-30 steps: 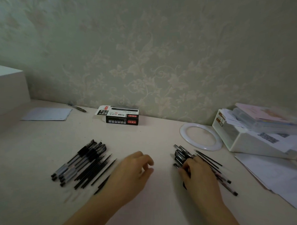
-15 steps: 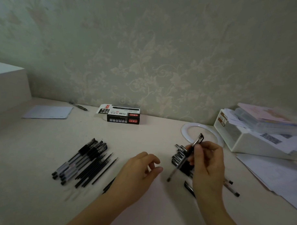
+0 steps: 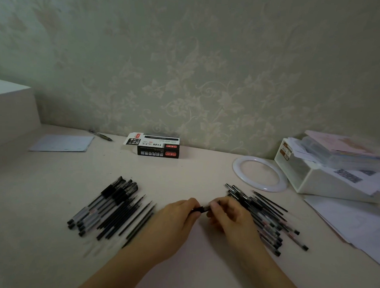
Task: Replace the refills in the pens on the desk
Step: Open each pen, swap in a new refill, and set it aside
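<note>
Both hands meet at the middle of the desk on one black pen (image 3: 202, 208). My left hand (image 3: 175, 223) grips its left end, and my right hand (image 3: 231, 220) pinches its right end; most of the pen is hidden by fingers. To the left lies a pile of black capped pens (image 3: 106, 202) with several thin dark refills (image 3: 128, 219) beside it. Another pile of pens (image 3: 268, 222) and refills lies to the right, partly behind my right hand.
A black and white pen box (image 3: 157, 145) stands at the wall. A white ring (image 3: 259, 173) and a white storage box (image 3: 317, 176) with papers sit at the right. Loose sheets (image 3: 354, 223) lie at the right edge; a paper (image 3: 62, 143) and a single pen (image 3: 101, 135) far left.
My right hand picked a pen out of the right pile, lifted it, then brought it down to the middle. My left hand moved right and took hold of its other end.
</note>
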The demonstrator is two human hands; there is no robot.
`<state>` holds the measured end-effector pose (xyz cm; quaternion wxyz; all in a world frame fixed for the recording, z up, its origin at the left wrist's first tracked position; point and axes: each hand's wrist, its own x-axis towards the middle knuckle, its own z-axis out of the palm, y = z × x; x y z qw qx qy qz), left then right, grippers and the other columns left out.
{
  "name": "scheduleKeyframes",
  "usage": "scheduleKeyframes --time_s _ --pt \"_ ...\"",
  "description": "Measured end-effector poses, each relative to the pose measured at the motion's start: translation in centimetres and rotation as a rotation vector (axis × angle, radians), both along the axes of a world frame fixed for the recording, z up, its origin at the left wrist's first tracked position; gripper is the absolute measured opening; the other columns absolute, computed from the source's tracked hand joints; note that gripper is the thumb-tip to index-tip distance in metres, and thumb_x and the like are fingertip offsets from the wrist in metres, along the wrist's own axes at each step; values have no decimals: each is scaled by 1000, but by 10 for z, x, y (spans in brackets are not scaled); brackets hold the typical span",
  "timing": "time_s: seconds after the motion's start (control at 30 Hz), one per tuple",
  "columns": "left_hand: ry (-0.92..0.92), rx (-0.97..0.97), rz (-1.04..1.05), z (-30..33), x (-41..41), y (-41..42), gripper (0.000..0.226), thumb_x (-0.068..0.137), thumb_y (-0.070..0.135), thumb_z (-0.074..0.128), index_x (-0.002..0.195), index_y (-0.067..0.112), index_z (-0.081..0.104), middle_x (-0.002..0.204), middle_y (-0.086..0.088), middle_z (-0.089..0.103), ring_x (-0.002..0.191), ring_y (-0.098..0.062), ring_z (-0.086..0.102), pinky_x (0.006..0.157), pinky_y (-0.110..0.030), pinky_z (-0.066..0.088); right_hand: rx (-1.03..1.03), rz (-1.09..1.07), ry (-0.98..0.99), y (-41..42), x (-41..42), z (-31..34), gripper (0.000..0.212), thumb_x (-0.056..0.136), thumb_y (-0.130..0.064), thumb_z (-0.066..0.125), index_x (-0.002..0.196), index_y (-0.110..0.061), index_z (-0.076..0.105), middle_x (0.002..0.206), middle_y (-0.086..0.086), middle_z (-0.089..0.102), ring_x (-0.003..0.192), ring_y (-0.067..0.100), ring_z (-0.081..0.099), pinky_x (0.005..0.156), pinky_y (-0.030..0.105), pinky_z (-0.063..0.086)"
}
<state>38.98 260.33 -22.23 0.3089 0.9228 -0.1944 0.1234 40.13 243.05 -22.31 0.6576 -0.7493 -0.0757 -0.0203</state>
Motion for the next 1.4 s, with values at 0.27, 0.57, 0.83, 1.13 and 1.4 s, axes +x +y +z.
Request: scheduleKeyframes --time_s 0.27,0.57,0.83,1.13,1.4 --pt "-16 41 1 -2 1 5 12 99 34 44 107 31 53 93 15 50 79 -5 48 70 -28 45 36 62 -7 -2 2 -3 7 92 -4 64 86 -7 67 75 14 70 64 12 66 62 17 52" --pt "-33 94 -22 0 4 3 15 97 50 39 92 37 46 67 23 48 65 -2 46 51 -20 27 12 133 -25 1 -3 1 13 92 -6 63 81 -8 69 68 3 71 64 8 66 62 15 49" --pt "-93 140 91 7 4 8 40 89 70 26 106 42 49 75 15 62 66 -2 53 53 -21 39 77 52 -61 0 -2 1 9 91 -10 65 83 -13 68 73 5 71 66 11 65 65 19 52" --pt "-28 57 122 7 0 6 10 100 34 38 96 29 31 74 13 43 62 -8 44 53 -26 33 -470 -107 -303 -11 -1 -4 22 86 -6 62 80 -27 61 76 -9 66 75 7 64 68 23 53" --pt "-32 97 75 5 2 8 5 97 33 48 99 29 50 97 12 48 80 -9 52 69 -33 49 -728 -87 -422 -11 0 -11 14 87 -9 63 84 -22 64 84 -16 59 85 2 54 75 25 48"
